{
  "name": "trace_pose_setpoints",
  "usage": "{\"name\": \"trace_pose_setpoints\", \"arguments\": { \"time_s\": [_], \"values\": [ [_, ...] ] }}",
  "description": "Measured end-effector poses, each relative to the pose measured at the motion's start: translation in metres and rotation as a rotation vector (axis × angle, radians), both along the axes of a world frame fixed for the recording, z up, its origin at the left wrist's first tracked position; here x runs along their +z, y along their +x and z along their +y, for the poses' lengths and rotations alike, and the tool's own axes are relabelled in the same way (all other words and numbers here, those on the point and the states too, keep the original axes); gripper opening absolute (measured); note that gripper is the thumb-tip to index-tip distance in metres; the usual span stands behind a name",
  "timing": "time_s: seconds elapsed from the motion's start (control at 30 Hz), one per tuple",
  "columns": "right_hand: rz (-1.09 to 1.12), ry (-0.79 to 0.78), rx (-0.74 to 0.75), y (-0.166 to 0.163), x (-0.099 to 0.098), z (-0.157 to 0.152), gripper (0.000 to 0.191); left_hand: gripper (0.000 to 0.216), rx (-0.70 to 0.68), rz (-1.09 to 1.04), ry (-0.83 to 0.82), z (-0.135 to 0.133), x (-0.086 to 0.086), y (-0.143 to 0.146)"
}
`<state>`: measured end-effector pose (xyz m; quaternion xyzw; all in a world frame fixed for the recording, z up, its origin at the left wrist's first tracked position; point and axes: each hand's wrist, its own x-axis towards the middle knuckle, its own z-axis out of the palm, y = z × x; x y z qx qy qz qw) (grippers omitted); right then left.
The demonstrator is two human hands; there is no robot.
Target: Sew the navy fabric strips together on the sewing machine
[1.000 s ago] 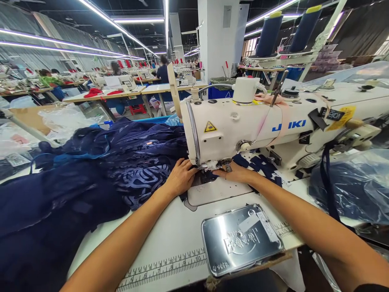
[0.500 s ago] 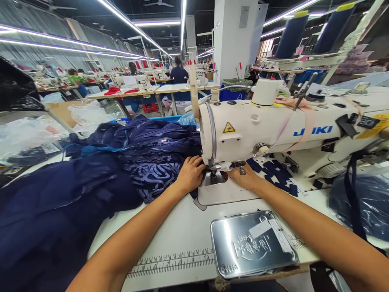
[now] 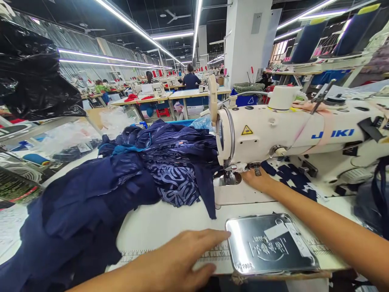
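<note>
My left hand [image 3: 185,253] is in front of the sewing machine, thumb and fingers apart and holding nothing. Its fingertip reaches the left edge of a shiny metal tin lid [image 3: 270,243]; whether it touches, I cannot tell. My right hand [image 3: 253,178] lies on the machine bed behind the needle area, its fingers hidden by the white sewing machine [image 3: 258,134]. A pile of navy garments [image 3: 133,178] with a patterned panel [image 3: 176,182] lies left of the needle. One plain navy flap [image 3: 207,188] hangs down beside the metal bed plate.
Small navy fabric pieces [image 3: 291,178] lie under the machine arm. A printed ruler [image 3: 212,255] runs along the table's front edge. A black plastic bag [image 3: 33,73] hangs at upper left, and navy thread cones [image 3: 308,40] stand at upper right. People sit at machines farther back.
My left hand has left the cloth by the needle and come back toward the tin lid. A navy flap now shows where it was. The view has shifted left; my right hand stays behind the needle.
</note>
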<state>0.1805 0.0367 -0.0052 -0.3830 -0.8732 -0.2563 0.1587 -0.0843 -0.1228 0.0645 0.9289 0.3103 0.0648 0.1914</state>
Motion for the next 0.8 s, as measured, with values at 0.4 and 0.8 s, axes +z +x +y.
{"name": "trace_pose_setpoints", "arguments": {
  "time_s": [0.4, 0.8],
  "values": [
    [0.125, -0.158, 0.005, 0.036, 0.025, -0.027, 0.02, 0.022, -0.053, 0.345, 0.942, 0.099, -0.025, 0.009],
    [0.203, -0.268, -0.234, 0.075, 0.03, -0.025, 0.011, 0.029, 0.195, -0.144, 0.094, 0.098, -0.026, 0.083]
  ]
}}
